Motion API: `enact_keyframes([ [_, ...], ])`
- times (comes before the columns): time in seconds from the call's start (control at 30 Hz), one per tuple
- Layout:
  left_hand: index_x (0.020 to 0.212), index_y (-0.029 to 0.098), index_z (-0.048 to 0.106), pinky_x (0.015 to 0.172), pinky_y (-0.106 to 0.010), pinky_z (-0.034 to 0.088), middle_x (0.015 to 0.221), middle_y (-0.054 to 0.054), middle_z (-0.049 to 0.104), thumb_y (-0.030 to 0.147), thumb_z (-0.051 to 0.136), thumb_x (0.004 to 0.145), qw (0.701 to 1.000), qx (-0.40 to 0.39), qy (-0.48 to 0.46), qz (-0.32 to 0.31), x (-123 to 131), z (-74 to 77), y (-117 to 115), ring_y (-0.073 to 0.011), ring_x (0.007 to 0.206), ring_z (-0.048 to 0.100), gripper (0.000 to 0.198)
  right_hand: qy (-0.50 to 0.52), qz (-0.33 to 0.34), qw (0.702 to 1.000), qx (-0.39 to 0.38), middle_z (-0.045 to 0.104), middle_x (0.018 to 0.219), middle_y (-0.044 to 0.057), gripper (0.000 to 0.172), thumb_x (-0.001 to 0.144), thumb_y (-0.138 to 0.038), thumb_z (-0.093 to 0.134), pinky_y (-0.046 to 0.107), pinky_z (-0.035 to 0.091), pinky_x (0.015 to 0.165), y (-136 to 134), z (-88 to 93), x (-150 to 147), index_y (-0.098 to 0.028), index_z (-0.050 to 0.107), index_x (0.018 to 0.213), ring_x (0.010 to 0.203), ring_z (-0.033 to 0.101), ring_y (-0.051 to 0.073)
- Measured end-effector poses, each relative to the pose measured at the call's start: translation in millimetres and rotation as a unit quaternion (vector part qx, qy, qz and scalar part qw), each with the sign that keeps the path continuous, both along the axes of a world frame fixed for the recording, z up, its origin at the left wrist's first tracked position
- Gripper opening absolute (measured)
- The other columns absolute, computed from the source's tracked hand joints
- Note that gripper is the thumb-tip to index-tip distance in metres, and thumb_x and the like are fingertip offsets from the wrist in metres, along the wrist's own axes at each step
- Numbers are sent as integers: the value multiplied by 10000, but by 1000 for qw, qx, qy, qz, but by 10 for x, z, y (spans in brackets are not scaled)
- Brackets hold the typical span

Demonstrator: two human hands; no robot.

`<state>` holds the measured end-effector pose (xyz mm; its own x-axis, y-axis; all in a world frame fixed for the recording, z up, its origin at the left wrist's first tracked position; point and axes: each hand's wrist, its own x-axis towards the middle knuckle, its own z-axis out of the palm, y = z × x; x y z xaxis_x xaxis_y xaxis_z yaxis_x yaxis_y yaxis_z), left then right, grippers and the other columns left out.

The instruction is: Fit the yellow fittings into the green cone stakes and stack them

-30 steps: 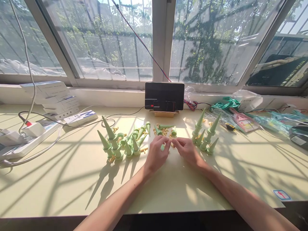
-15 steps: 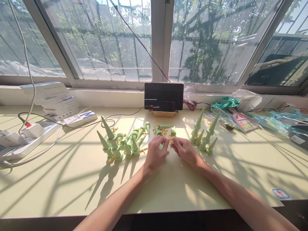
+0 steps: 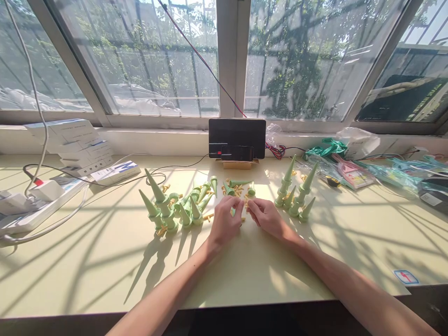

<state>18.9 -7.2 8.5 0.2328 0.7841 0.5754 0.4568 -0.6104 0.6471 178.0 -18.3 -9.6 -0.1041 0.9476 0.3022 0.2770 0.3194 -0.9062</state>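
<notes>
My left hand (image 3: 227,218) is closed in a pinch above the middle of the table; what its fingertips hold is too small to make out. Facing it, my right hand (image 3: 266,217) pinches too, with a bit of yellow at its fingertips that I cannot name. Just beyond both hands lies a pile of small yellow plastic pieces (image 3: 238,190) with a green cone (image 3: 240,182) on its side. A short green piece (image 3: 251,190) stands behind my right hand. Left of my hands are several green spiked cones (image 3: 196,212), some stacked; more stacked green cones (image 3: 300,198) stand to the right.
A dark tablet (image 3: 237,135) and a phone (image 3: 238,153) lean on a small cardboard stand at the back. White boxes (image 3: 82,144) and a power strip (image 3: 49,198) with cables lie at left. Plastic bags (image 3: 353,168) lie at right. The table's front edge runs below my forearms.
The view has shifted very slightly. Both hands keep nearly the same place and pinched pose; the green cones have not moved.
</notes>
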Motion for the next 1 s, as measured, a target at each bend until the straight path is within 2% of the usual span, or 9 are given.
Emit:
enact_keyframes([
  [0.23, 737, 188, 607, 686, -273, 431, 753, -17, 625, 266, 519, 945, 1000, -10, -1, 1, -5, -15, 17, -151, 738, 562, 239, 13, 11, 1000, -1, 445, 499, -53, 396, 978, -473, 471, 264, 334, 489, -13, 19, 2, -195, 544, 705, 441, 384, 104],
  [0.4, 717, 193, 594, 690, -279, 429, 738, -11, 627, 281, 519, 941, 1000, -13, -6, 9, -12, 12, 11, -152, 728, 560, 252, 38, 9, 999, 6, 485, 587, -42, 358, 949, -456, 536, 257, 361, 480, -32, 52, -18, -186, 548, 714, 436, 415, 83],
  [0.57, 688, 196, 571, 665, -274, 414, 659, 7, 590, 309, 519, 939, 998, -3, -35, 50, -35, 50, 32, -146, 670, 526, 280, 147, 1, 989, -23, 488, 608, -55, 336, 908, -477, 598, 243, 309, 403, -1, 112, 9, -185, 550, 747, 361, 388, 54],
  [0.73, 679, 198, 579, 627, -269, 401, 648, 0, 595, 331, 491, 949, 997, -9, -41, 60, -41, 57, 31, -142, 636, 511, 314, 249, 9, 966, -67, 541, 721, -35, 333, 840, -480, 677, 229, 241, 362, 63, 116, 72, -175, 564, 769, 370, 422, 43],
  [1.0, 692, 203, 565, 551, -253, 368, 569, 31, 510, 364, 527, 923, 996, -45, -52, 53, -26, 79, 0, -117, 540, 437, 284, 245, 20, 966, -78, 558, 746, -25, 335, 839, -487, 673, 236, 265, 379, 33, 117, 42, -166, 590, 792, 394, 433, 45],
])
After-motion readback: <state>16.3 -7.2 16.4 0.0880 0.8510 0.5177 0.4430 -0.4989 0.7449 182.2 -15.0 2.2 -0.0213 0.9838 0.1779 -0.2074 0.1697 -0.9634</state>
